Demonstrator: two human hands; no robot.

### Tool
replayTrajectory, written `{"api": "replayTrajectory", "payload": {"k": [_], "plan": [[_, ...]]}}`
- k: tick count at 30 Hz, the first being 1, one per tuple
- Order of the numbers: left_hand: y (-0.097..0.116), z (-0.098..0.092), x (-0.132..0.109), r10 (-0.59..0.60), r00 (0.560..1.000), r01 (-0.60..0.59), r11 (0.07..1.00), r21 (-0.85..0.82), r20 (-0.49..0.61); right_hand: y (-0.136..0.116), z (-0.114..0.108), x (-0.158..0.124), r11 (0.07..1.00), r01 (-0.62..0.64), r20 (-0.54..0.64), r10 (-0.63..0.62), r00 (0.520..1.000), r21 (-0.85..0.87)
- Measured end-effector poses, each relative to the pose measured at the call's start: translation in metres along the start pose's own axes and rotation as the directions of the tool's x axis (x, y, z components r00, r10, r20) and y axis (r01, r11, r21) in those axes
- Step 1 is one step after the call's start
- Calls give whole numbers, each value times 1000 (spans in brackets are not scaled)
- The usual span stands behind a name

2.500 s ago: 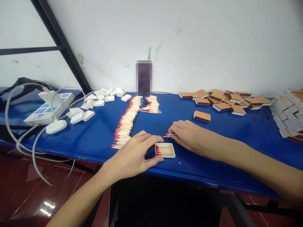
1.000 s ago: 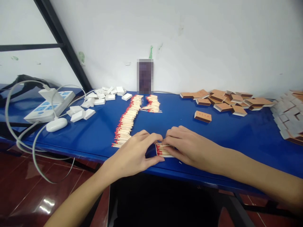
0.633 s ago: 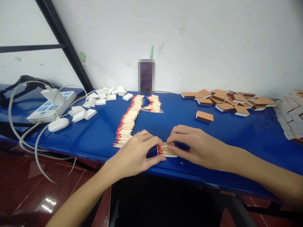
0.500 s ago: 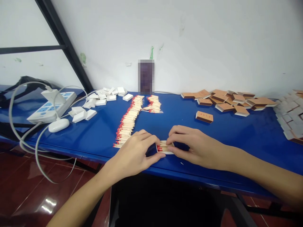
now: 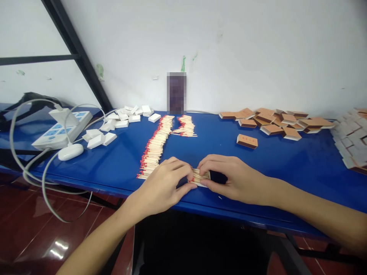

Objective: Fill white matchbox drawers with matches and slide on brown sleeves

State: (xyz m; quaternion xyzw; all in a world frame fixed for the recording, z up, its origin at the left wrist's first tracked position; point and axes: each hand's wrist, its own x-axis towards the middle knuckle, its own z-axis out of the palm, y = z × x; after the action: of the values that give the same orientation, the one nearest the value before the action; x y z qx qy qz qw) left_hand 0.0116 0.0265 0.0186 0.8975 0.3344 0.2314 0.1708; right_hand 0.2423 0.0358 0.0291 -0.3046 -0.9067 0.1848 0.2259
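Note:
A small white matchbox tray filled with red-tipped matches is tilted up near the front edge of the blue table. My left hand pinches its left end between thumb and fingers. My right hand grips its right end, fingers curled over the matches. A long row of loose matches runs away from my left hand toward the wall, with a smaller heap of matches beside it.
Empty white trays lie at the back left by a power strip, a white adapter and looping cables. Brown matchbox sleeves are heaped at the back right, one sleeve apart. More boxes sit far right.
My right hand brought a few matches to the tray and closed over it. Both hands now grip the tray's ends, and it has tipped up off the table.

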Motion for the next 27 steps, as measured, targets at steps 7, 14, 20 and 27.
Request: {"api": "replayTrajectory", "payload": {"k": [7,14,20,27], "plan": [[0,0,-2,-5,1000,5,999,37,1,3,3,2,997,-70,-19,71,997,39],[1,0,0,-17,1000,19,998,61,-24,7,6,3,988,-125,-78,132,988,93],[0,-1,0,-14,1000,14,999,34,-10,8,7,4,974,-166,-91,181,979,155],[0,-1,-1,19,1000,-20,999,47,6,5,6,5,972,-161,-49,172,984,173]]}}
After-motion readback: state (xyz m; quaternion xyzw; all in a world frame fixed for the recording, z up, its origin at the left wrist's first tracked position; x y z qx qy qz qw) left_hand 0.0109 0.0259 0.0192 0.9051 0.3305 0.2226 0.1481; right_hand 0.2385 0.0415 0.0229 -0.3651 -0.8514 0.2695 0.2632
